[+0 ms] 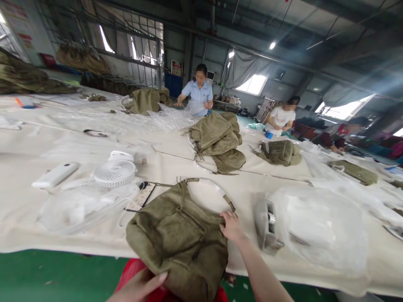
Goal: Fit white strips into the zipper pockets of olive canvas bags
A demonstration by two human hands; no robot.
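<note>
An olive-green fabric bag (pixel 179 235) with dark zippers lies tilted over the table's front edge, its lower end towards me. My right hand (pixel 231 225) grips the bag's upper right corner, close to the foot of its strap. That strap (pixel 211 183) curves up from the bag and looks wrapped in white material. At the bottom, my left hand (pixel 147 285) holds the lower left edge, thumb on top, its other fingers hidden beneath. A dark-edged, patterned flat item (pixel 142 198) lies partly behind the bag.
A white fan (pixel 115 173), a white oblong device (pixel 56 175) and clear plastic (pixel 78 209) lie left. To the right are a grey tape dispenser (pixel 268 226) and plastic bags (pixel 321 226). More olive bags (pixel 215 134) are piled ahead. Several people work beyond, one in light blue (pixel 198 92).
</note>
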